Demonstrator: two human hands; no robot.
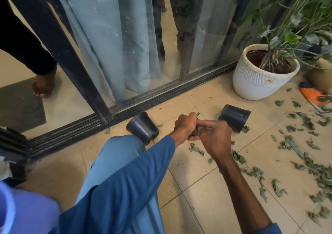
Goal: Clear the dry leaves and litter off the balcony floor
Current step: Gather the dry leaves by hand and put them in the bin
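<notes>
The tiled balcony floor [206,206] runs along a sliding glass door [125,36], with a white planter [251,82] at the far right. Two black pots [142,128] lie tipped on their sides near the door track [143,100]. Dry leaves [305,169] lie strewn over the tiles to the right, most not yet gathered. The left hand [185,124] is fisted round a wad of leaves [195,132], and the right hand [215,138] pinches at it. The wad looks brittle and overfull, so a harder squeeze could crumble it and drop bits into the track.
</notes>
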